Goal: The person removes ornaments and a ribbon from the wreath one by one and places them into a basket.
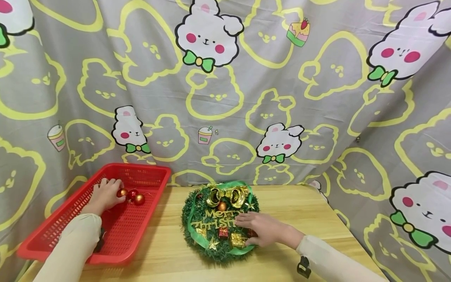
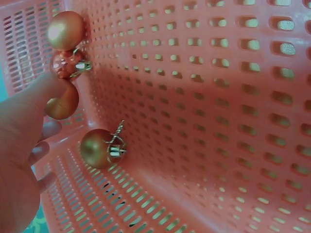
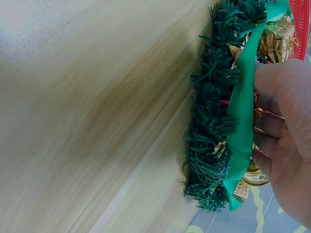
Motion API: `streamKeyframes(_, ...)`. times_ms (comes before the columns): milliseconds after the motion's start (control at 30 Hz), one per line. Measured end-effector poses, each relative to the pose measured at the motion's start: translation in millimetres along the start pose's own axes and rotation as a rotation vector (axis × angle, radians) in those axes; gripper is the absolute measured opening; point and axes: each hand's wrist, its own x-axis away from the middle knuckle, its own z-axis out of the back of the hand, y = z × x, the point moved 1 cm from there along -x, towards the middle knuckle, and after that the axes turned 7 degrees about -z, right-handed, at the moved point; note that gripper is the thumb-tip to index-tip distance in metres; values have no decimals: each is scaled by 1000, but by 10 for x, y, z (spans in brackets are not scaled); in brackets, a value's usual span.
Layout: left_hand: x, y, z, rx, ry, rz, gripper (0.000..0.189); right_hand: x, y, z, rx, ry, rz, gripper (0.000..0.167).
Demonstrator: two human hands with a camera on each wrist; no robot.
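Observation:
Inside the red plastic basket (image 1: 141, 231), my left hand (image 1: 105, 194) pinches an orange Christmas bauble (image 2: 65, 102) between thumb and fingers. Right beside it lie a shiny red bauble (image 1: 132, 194) and another orange bauble (image 1: 139, 199). One more bauble (image 2: 97, 148), with a gold cap and string, rests lower in the left wrist view. My right hand (image 1: 262, 229) rests on the right side of a green Christmas wreath (image 1: 220, 256), fingers stretched over its gold lettering (image 1: 215, 224). Green ribbon (image 3: 245, 102), gold bells (image 1: 237, 197) and small gift boxes (image 1: 223, 233) decorate the wreath.
A wooden table (image 1: 289, 203) carries both basket and wreath, the basket at the left. Behind the table hangs a grey curtain (image 1: 225, 113) printed with cartoon rabbits. A black device (image 1: 303, 267) sits at the right wrist.

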Motion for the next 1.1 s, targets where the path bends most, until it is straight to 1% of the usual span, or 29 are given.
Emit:
streamKeyframes(133,20,-36,-30,-15,-18,-2,36,-4,-1,10,1,4,12,70)
streamKeyframes(333,30,-67,-24,-13,-37,5,37,-9,5,12,1,-14,-14,69)
streamKeyframes(500,40,-58,1,-5,-61,15,35,-22,9,11,8,-23,-23,69)
streamKeyframes(667,34,-72,-27,3,-66,16,33,-23,2,6,4,-46,-46,70)
streamKeyframes(767,30,-83,-37,12,-70,21,37,-22,-9,8,2,-44,-47,70)
streamKeyframes(933,20,-70,-43,22,-51,31,45,-21,-13,6,10,-31,-29,69)
streamKeyframes(1000,18,-65,-55,26,-42,35,46,-19,-13,6,10,-31,-27,70)
streamKeyframes(1100,-4,-55,-27,28,-29,36,45,-19,-11,6,5,-32,-35,70)
